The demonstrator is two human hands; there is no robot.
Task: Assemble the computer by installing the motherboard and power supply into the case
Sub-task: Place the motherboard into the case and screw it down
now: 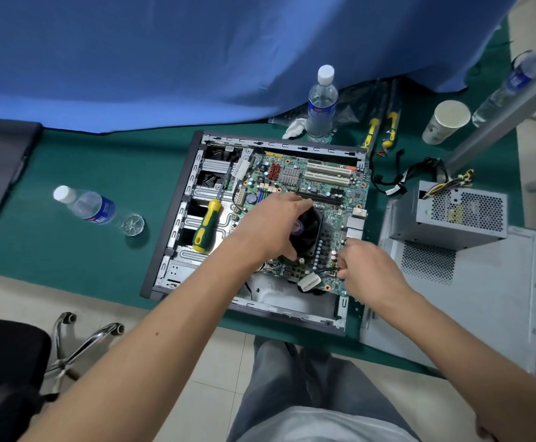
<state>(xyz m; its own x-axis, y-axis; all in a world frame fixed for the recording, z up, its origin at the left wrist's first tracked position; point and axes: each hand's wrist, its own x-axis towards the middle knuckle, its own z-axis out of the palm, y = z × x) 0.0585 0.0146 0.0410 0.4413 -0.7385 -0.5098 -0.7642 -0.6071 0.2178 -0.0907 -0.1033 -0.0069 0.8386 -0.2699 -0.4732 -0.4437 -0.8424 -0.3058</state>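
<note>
The open grey computer case (171, 218) lies flat on the green table. The green motherboard (311, 177) sits inside it. My left hand (273, 224) grips the black CPU cooler fan (308, 231) from above, fingers curled over it. My right hand (365, 269) pinches something small at the board's near right edge, beside a black cable (324, 271); what it holds is hidden by the fingers. The grey power supply (455, 212) with its cable bundle stands outside the case, to the right, on the case's side panel (483, 298).
A yellow-green screwdriver (207, 229) lies in the case's drive bay. One water bottle (322, 103) stands behind the case, another bottle (85, 207) lies at the left. A paper cup (447, 122), yellow-handled tools (370, 132) and loose cables (397, 183) are at the back right. An office chair (11, 371) is near left.
</note>
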